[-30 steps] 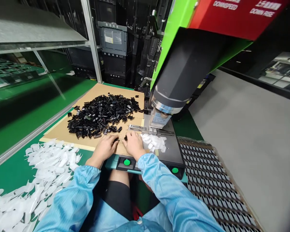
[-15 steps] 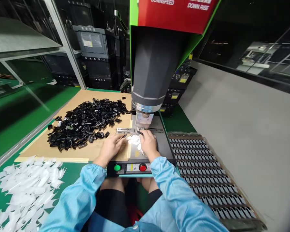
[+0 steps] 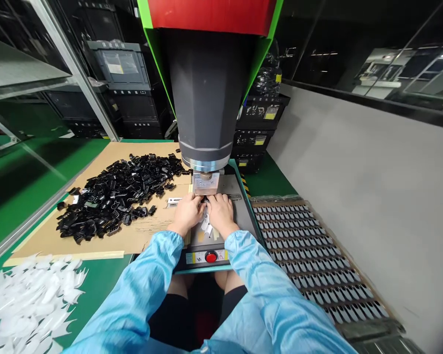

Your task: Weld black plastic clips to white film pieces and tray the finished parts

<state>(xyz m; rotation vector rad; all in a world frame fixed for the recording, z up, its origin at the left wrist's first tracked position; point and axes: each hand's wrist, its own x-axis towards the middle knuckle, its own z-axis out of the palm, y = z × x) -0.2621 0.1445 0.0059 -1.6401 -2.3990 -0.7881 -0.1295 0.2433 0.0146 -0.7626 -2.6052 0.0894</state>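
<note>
— Hands: where are they placed?
— The left hand and right hand are pressed side by side under the press horn, on the fixture plate.
— And the fingers?
— They are curled together over a small part; white pieces are seen between the wrists.

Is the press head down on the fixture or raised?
Raised: the press head hangs just above both hands at the fixture.
</note>
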